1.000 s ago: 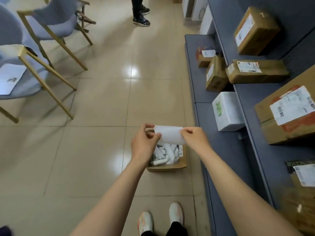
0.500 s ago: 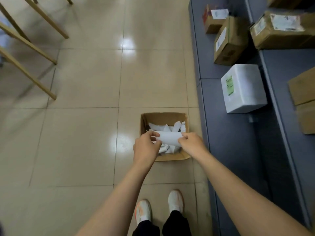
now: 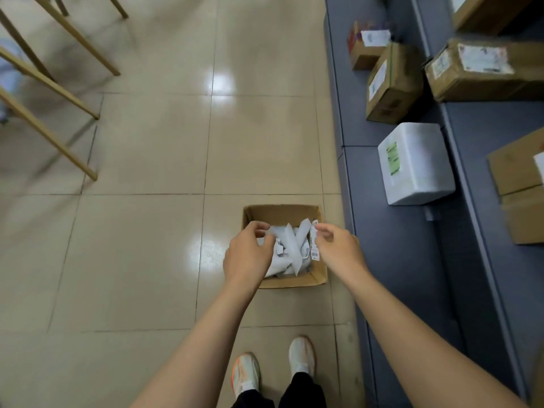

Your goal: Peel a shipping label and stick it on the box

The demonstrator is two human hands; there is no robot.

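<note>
Hands over the open cardboard box (image 3: 294, 280) on the floor: your left hand (image 3: 247, 254) pinches a white paper strip (image 3: 276, 231) between thumb and fingers. Your right hand (image 3: 338, 245) is loosely curled, fingertips near a barcoded label (image 3: 313, 240) standing at the box's right wall; contact unclear.

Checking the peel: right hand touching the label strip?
Touching. Head view: right hand pinches the top of the label strip at its fingertips.
</note>
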